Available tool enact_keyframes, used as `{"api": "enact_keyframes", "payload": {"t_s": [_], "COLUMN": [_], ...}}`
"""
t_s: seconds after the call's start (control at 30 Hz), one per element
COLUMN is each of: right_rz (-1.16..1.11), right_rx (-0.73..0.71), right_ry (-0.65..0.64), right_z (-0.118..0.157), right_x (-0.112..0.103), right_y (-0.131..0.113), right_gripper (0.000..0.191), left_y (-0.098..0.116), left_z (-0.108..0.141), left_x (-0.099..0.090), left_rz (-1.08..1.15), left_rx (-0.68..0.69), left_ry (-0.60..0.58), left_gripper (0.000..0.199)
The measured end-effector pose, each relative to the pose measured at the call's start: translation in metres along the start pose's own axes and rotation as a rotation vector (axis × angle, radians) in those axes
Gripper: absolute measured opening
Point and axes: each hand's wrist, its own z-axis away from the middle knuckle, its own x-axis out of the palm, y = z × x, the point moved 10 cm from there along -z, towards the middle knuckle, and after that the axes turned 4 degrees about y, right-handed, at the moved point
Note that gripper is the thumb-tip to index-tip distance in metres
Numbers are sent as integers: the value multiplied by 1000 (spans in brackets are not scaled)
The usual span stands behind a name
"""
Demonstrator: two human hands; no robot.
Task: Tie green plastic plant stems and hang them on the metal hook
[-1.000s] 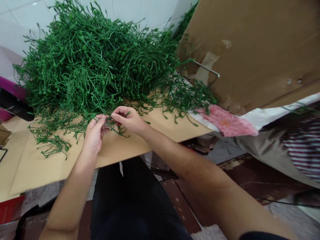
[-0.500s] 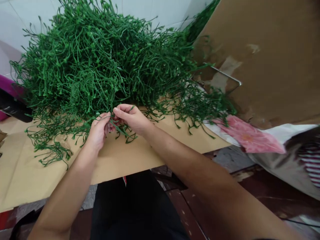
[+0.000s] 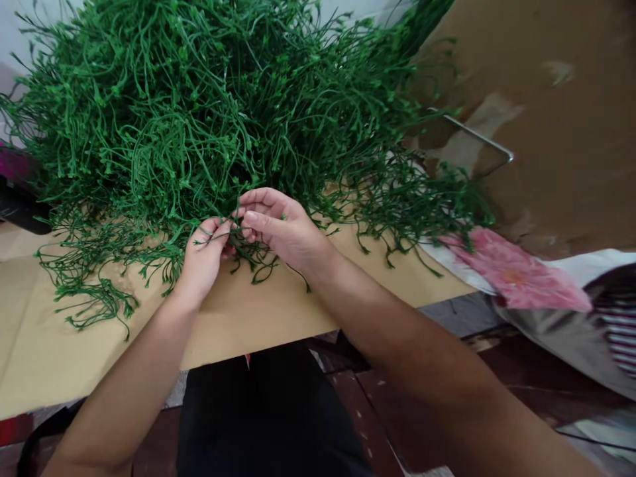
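A large tangled heap of green artificial stems (image 3: 199, 119) covers the back of the cardboard-topped table (image 3: 258, 318). At the heap's front edge, my left hand (image 3: 206, 255) pinches thin green stems between thumb and fingers. Close beside it on the right, my right hand (image 3: 283, 228) has its thumb and fingers closed around green stems, one of which trails below the palm. The fingertips nearly meet, and the stems between them partly hide where each grip ends.
A brown cardboard sheet (image 3: 561, 132) with a bent metal rod (image 3: 479, 134) stands at right, above a pink flower-printed packet (image 3: 521, 271). Loose stems (image 3: 97, 298) lie at left, near a black cylinder (image 3: 22, 205). White tiles are behind.
The view has shifted closer to the heap. My right hand has turned and opened out slightly, and a stem now hangs below it. My left hand still pinches stems.
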Motion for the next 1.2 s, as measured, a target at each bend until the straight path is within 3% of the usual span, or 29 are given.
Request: {"api": "enact_keyframes", "payload": {"t_s": [0.23, 0.37, 0.47, 0.67, 1.0, 1.1, 1.2], "right_rz": [208, 268, 263, 343, 238, 207, 207], "right_rx": [-77, -139, -182, -313, -117, -105, -129], "right_ry": [-18, -80, -52, 32, 231, 219, 179], "right_z": [8, 13, 13, 13, 9, 8, 6], "right_x": [13, 26, 24, 14, 0, 1, 3], "right_y": [8, 12, 8, -11, 2, 2, 2], "right_gripper": [56, 49, 48, 22, 4, 7, 3], "left_y": [9, 14, 18, 4, 26, 24, 14], "left_z": [2, 4, 4, 5, 14, 13, 9], "left_x": [-8, -8, -7, -1, 2, 1, -5], "left_rz": [7, -47, -80, -61, -252, -186, -53], "left_rx": [70, 116, 140, 21, 300, 272, 152], "left_ry": [77, 73, 56, -3, 30, 53, 95], "left_gripper": [16, 17, 16, 17, 14, 11, 7]}}
